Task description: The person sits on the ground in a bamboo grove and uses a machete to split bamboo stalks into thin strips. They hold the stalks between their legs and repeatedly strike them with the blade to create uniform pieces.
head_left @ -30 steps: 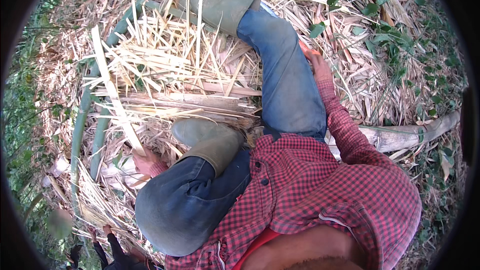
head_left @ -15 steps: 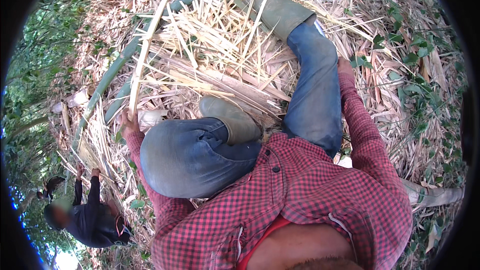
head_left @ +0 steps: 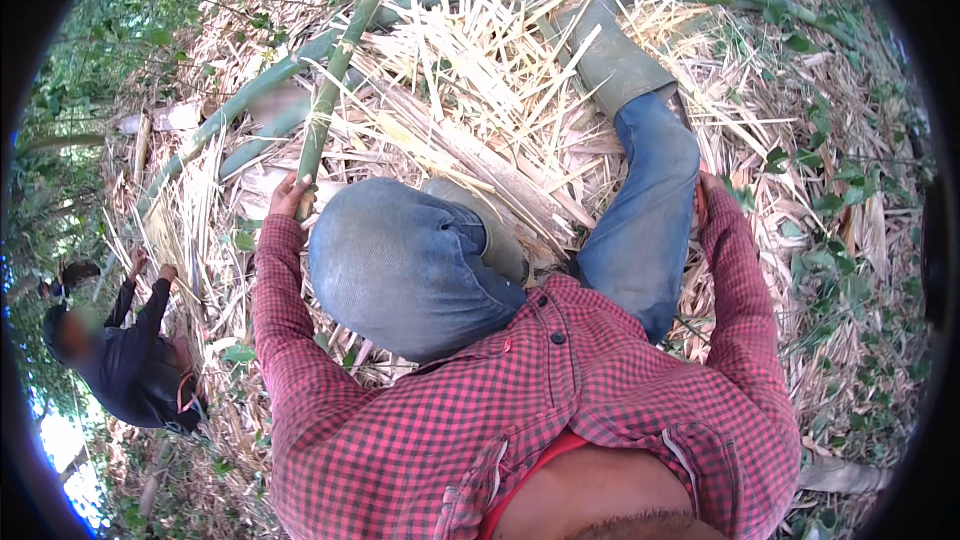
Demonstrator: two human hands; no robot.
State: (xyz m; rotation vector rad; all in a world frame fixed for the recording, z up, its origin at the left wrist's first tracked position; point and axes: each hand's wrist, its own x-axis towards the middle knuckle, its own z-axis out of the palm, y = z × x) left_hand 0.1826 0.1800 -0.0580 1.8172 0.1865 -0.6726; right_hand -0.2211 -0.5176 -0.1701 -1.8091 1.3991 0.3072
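Note:
My left hand [head_left: 289,196] is closed around the near end of a split bamboo piece [head_left: 328,100], beside my bent left knee. The piece slants away from me and a little to the right, its green outer side up. It crosses over a long green bamboo pole [head_left: 230,112] on the ground. My right hand [head_left: 708,185] is low beside my right leg, its fingers curled and partly hidden. A thin dark edge shows along that leg near the boot; what the hand grips I cannot make out.
Pale bamboo strips [head_left: 475,65] lie heaped between my legs and the pole. My right boot [head_left: 615,55] rests beside them. Dry leaf litter and green plants [head_left: 840,190] surround me. Another person in dark clothes [head_left: 130,360] sits at the lower left.
The bamboo piece in my left hand showed its pale inner side before; now its green side faces up. My left hand has moved slightly forward and right. The whole view has shifted.

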